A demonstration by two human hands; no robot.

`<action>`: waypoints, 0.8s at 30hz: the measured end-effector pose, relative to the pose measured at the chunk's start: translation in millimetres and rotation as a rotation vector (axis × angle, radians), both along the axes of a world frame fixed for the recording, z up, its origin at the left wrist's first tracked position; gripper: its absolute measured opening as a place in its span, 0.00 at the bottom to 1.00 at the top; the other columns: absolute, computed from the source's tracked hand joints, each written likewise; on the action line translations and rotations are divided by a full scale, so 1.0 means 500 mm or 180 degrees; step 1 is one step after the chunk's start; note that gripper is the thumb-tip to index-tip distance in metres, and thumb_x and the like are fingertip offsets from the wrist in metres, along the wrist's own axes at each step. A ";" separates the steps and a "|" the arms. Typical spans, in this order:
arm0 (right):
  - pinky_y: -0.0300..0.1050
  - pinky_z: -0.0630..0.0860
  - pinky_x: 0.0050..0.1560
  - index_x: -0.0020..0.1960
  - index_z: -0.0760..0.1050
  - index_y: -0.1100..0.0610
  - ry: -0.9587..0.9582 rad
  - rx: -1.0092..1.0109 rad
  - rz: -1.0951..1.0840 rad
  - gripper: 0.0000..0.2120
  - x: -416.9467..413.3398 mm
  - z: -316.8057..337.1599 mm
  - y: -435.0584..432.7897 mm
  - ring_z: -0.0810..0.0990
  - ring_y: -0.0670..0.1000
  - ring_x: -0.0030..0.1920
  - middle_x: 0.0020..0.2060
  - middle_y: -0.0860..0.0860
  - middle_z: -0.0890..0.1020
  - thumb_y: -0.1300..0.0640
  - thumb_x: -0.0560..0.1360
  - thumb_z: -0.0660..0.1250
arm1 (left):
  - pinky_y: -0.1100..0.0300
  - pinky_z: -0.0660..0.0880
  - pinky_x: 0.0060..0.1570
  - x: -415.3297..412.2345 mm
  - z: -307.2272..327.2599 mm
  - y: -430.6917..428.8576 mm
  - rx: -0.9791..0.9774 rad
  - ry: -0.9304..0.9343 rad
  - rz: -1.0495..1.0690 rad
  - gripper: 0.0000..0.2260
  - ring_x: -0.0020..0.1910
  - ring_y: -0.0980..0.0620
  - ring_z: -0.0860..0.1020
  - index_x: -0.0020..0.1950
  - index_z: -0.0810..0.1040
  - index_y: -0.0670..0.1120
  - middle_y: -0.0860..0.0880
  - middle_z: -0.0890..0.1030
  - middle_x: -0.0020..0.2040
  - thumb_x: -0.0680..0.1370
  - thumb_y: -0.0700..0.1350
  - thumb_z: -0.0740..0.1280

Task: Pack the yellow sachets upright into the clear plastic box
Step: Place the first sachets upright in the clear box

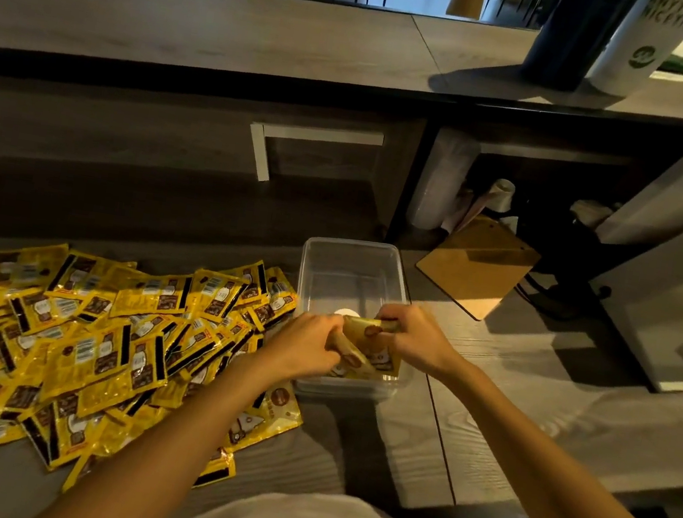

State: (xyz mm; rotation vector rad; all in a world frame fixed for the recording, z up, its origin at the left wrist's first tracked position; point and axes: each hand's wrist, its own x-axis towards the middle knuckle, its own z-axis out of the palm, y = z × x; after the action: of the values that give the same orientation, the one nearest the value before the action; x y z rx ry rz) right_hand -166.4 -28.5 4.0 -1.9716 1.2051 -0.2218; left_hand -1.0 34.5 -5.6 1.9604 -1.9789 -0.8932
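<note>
Gripping sachet bundle at both ends: left hand curled round left end, right hand round right. Bundle long axis runs left-right, across near end of clear box; loose pile lies left on surface.

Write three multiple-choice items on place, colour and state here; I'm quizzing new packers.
1. Where is the heap of sachets?
A. Left of the clear box
B. Inside it
C. On the upper counter
2. Sachet colour?
A. Red
B. Yellow
C. Blue
3. The hands?
A. Both idle
B. Only one holds something
C. Left hand and right hand grip a bundle of sachets

1 A: the heap lies beside the box's left wall. 2 B: every pack is yellow. 3 C: both hands' fingers curl round the bundle, at the box's near end.
</note>
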 end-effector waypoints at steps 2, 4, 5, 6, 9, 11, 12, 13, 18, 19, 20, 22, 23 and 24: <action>0.34 0.74 0.39 0.41 0.74 0.54 0.0305 -0.0198 0.0271 0.04 -0.001 0.002 0.011 0.76 0.45 0.39 0.37 0.49 0.76 0.60 0.73 0.68 | 0.54 0.67 0.57 0.008 0.007 0.005 0.0022 -0.0423 -0.0308 0.07 0.53 0.51 0.70 0.49 0.76 0.44 0.47 0.76 0.49 0.73 0.44 0.64; 0.34 0.71 0.40 0.40 0.73 0.54 0.0573 -0.0352 0.0565 0.05 -0.005 0.009 0.014 0.73 0.46 0.40 0.35 0.47 0.73 0.60 0.74 0.67 | 0.56 0.63 0.55 0.018 0.019 0.006 0.0087 -0.0440 -0.0513 0.05 0.50 0.52 0.68 0.48 0.76 0.44 0.47 0.75 0.47 0.74 0.43 0.64; 0.35 0.72 0.41 0.41 0.73 0.54 0.0682 -0.0405 0.0694 0.05 -0.007 0.012 0.014 0.73 0.47 0.41 0.35 0.46 0.72 0.60 0.74 0.67 | 0.56 0.66 0.52 0.022 0.022 0.004 0.0089 -0.0335 -0.0481 0.05 0.49 0.51 0.71 0.47 0.77 0.43 0.47 0.77 0.46 0.74 0.42 0.64; 0.35 0.72 0.42 0.42 0.75 0.55 0.0731 -0.0446 0.0765 0.03 -0.007 0.015 0.013 0.72 0.47 0.43 0.37 0.47 0.73 0.62 0.74 0.66 | 0.55 0.70 0.49 0.025 0.027 0.002 0.0061 -0.0220 -0.0395 0.05 0.48 0.50 0.74 0.48 0.79 0.42 0.46 0.79 0.46 0.74 0.40 0.65; 0.34 0.73 0.40 0.44 0.76 0.57 0.0493 -0.0444 0.0576 0.04 -0.009 0.024 0.009 0.76 0.49 0.44 0.41 0.50 0.76 0.64 0.75 0.65 | 0.61 0.74 0.43 0.029 0.030 -0.001 -0.0025 0.0145 -0.0049 0.06 0.47 0.52 0.75 0.50 0.80 0.41 0.46 0.79 0.47 0.75 0.36 0.66; 0.41 0.76 0.45 0.47 0.77 0.57 0.0308 -0.0313 0.0478 0.04 -0.014 0.025 0.007 0.78 0.51 0.48 0.44 0.52 0.79 0.64 0.75 0.64 | 0.65 0.71 0.40 0.027 0.026 0.005 0.0028 0.0118 -0.0053 0.06 0.46 0.52 0.75 0.50 0.79 0.41 0.47 0.78 0.47 0.75 0.36 0.66; 0.44 0.77 0.49 0.50 0.77 0.58 0.0422 -0.0288 0.0573 0.06 -0.018 0.023 0.008 0.78 0.52 0.50 0.47 0.53 0.80 0.64 0.75 0.64 | 0.63 0.71 0.40 0.024 0.023 0.009 0.0090 0.0023 -0.0133 0.06 0.47 0.51 0.76 0.49 0.79 0.41 0.45 0.79 0.48 0.74 0.36 0.66; 0.47 0.76 0.55 0.53 0.78 0.58 0.0645 -0.0304 0.0733 0.08 -0.020 0.018 0.008 0.78 0.54 0.52 0.50 0.55 0.81 0.63 0.75 0.64 | 0.60 0.73 0.42 0.021 0.019 0.013 0.0150 -0.0082 -0.0226 0.05 0.49 0.49 0.77 0.48 0.78 0.42 0.45 0.80 0.50 0.74 0.36 0.65; 0.57 0.63 0.70 0.57 0.79 0.56 0.1174 -0.0359 0.1126 0.13 -0.018 -0.003 0.015 0.75 0.55 0.58 0.54 0.56 0.82 0.57 0.76 0.61 | 0.56 0.71 0.39 0.011 0.032 0.015 0.0536 -0.0693 -0.0734 0.11 0.45 0.45 0.77 0.46 0.79 0.42 0.43 0.79 0.45 0.73 0.49 0.64; 0.56 0.62 0.71 0.58 0.79 0.57 0.1181 -0.0333 0.1118 0.14 -0.017 -0.002 0.015 0.74 0.56 0.59 0.55 0.56 0.82 0.57 0.77 0.61 | 0.57 0.70 0.37 0.007 0.035 0.014 0.0586 -0.0749 -0.0837 0.15 0.43 0.46 0.76 0.47 0.79 0.42 0.43 0.79 0.43 0.73 0.52 0.63; 0.55 0.60 0.72 0.59 0.79 0.58 0.1174 -0.0315 0.1138 0.14 -0.016 0.002 0.016 0.74 0.56 0.59 0.55 0.56 0.82 0.56 0.77 0.60 | 0.56 0.70 0.37 0.003 0.037 0.013 0.0567 -0.0768 -0.0885 0.17 0.41 0.47 0.76 0.46 0.80 0.43 0.44 0.79 0.40 0.74 0.56 0.62; 0.54 0.59 0.73 0.58 0.79 0.59 0.1147 -0.0263 0.1159 0.14 -0.017 0.006 0.018 0.75 0.55 0.57 0.54 0.57 0.82 0.56 0.78 0.60 | 0.56 0.68 0.36 -0.007 0.039 0.013 0.0380 -0.0828 -0.0908 0.20 0.36 0.49 0.74 0.41 0.78 0.44 0.48 0.75 0.34 0.75 0.61 0.62; 0.55 0.60 0.72 0.57 0.80 0.59 0.1107 -0.0235 0.1128 0.13 -0.018 0.008 0.019 0.75 0.55 0.57 0.54 0.57 0.82 0.56 0.77 0.60 | 0.56 0.68 0.36 -0.011 0.040 0.013 0.0300 -0.0874 -0.0920 0.19 0.35 0.49 0.72 0.41 0.78 0.44 0.49 0.72 0.32 0.76 0.60 0.61; 0.55 0.62 0.71 0.57 0.80 0.58 0.1032 -0.0207 0.1065 0.13 -0.019 0.009 0.020 0.74 0.55 0.58 0.54 0.57 0.82 0.56 0.77 0.61 | 0.55 0.68 0.37 -0.014 0.041 0.012 0.0253 -0.0886 -0.0921 0.19 0.36 0.48 0.72 0.43 0.79 0.43 0.49 0.72 0.32 0.77 0.57 0.61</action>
State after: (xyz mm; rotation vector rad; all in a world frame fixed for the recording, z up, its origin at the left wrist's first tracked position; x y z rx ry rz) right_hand -175.8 -18.7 8.7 -2.2907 1.0484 0.2407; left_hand -7.9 40.5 14.7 1.9633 -2.4693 -0.8062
